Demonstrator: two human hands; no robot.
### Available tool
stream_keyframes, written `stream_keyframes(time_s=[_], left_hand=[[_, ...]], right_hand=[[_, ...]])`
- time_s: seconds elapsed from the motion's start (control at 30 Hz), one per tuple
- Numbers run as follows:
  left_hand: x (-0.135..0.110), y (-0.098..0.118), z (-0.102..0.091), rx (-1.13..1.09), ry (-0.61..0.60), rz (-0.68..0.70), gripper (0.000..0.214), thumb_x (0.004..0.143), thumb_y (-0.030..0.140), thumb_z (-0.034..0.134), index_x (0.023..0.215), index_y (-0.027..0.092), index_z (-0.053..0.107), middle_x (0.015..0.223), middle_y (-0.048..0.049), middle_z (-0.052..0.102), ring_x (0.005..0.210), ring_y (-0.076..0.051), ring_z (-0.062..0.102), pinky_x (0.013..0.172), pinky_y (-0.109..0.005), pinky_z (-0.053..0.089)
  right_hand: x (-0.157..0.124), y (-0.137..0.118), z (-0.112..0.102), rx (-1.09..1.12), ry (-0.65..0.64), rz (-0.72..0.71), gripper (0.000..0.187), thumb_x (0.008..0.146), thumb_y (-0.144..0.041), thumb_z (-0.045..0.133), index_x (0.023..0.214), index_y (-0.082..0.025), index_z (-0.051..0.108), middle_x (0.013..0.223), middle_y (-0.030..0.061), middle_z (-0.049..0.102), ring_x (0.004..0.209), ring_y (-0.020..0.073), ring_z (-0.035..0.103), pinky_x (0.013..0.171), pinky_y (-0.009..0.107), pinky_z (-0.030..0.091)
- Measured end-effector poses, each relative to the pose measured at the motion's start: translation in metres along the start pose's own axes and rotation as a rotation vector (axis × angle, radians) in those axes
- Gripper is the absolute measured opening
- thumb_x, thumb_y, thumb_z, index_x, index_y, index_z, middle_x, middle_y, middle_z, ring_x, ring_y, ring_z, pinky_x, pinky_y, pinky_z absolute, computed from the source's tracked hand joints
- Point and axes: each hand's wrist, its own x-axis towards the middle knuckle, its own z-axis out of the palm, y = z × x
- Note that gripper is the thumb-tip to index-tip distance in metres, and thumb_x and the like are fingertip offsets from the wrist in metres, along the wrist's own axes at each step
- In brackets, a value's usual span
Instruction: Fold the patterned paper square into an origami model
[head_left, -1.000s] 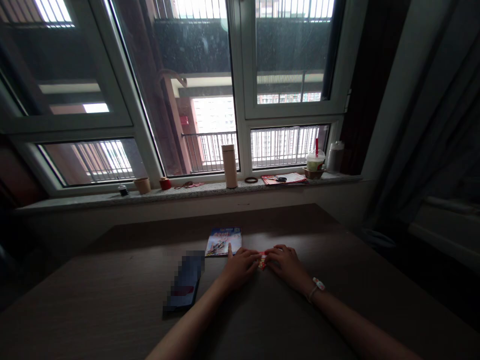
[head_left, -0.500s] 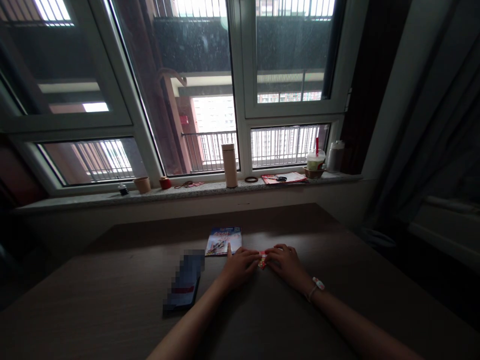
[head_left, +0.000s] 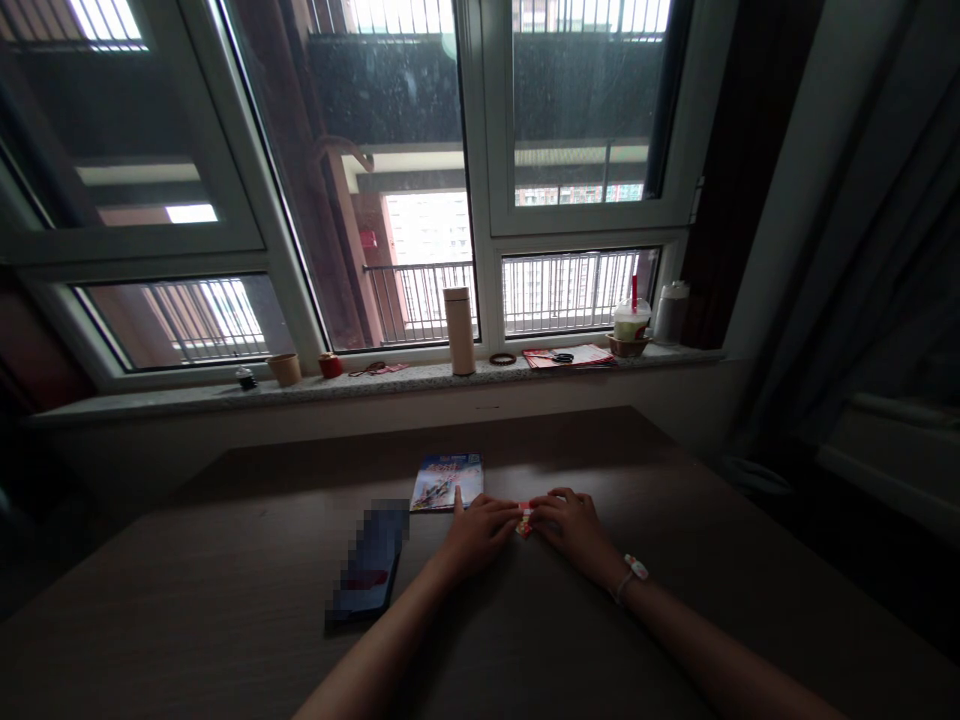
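A small piece of red, white and yellow paper (head_left: pixel 524 521), perhaps folded, lies on the dark brown table between my hands. From the left, my left hand (head_left: pixel 480 533) presses the paper's edge with its fingertips, one finger pointing away from me. My right hand (head_left: pixel 574 528) grips the other side, its fingers bent over it; a bracelet (head_left: pixel 636 567) is on that wrist. The fingers cover part of the paper. Just beyond my left hand is a printed blue and white booklet (head_left: pixel 448 482). A dark phone (head_left: pixel 369 570), partly pixelated, stands or lies left of my left forearm.
On the window sill (head_left: pixel 420 378) behind the table (head_left: pixel 247 560) stand a beige thermos (head_left: pixel 459 332), a paper cup (head_left: pixel 284 370), a red pot (head_left: pixel 330 366), a drink cup with a straw (head_left: pixel 632 322) and a grey bottle (head_left: pixel 671 314). Scissors (head_left: pixel 562 357) rest on red-and-white papers (head_left: pixel 596 355).
Both hands stay at the paper with barely any movement. The picture on the phone's screen looks slightly different.
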Motion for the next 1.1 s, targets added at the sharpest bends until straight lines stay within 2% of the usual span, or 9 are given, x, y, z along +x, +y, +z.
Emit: stream_keyframes(time_s=[0.23, 0.57, 1.1], left_hand=[[0.0001, 0.0003, 0.0, -0.007, -0.009, -0.006, 0.036, 0.099, 0.045, 0.036, 0.123, 0.038, 0.063, 0.131, 0.003, 0.063, 0.117, -0.022, 0.053, 0.117, -0.053, 0.012], [0.0002, 0.0011, 0.0001, -0.008, -0.003, -0.013, 0.034, 0.099, 0.043, 0.039, 0.122, 0.039, 0.063, 0.131, 0.0038, 0.063, 0.117, -0.022, 0.053, 0.117, -0.056, 0.009], [0.0006, 0.0038, -0.0007, 0.071, -0.008, 0.005, 0.033, 0.1, 0.039, 0.039, 0.123, 0.038, 0.062, 0.13, 0.0039, 0.063, 0.119, -0.021, 0.053, 0.118, -0.055, 0.006]], right_hand=[[0.0, -0.0022, -0.0029, 0.001, 0.0, -0.003, 0.022, 0.095, -0.038, 0.049, 0.098, -0.035, 0.07, 0.119, -0.0029, 0.068, 0.116, 0.0269, 0.05, 0.094, 0.045, 0.036], [0.0001, -0.0012, -0.0013, 0.0, 0.006, -0.006, 0.02, 0.095, -0.036, 0.05, 0.097, -0.035, 0.07, 0.119, -0.0033, 0.068, 0.117, 0.0263, 0.049, 0.094, 0.044, 0.035], [-0.0001, -0.0027, -0.0003, -0.009, -0.013, 0.006, 0.023, 0.094, -0.037, 0.048, 0.1, -0.033, 0.07, 0.119, 0.0015, 0.068, 0.117, 0.0267, 0.049, 0.096, 0.046, 0.035]])
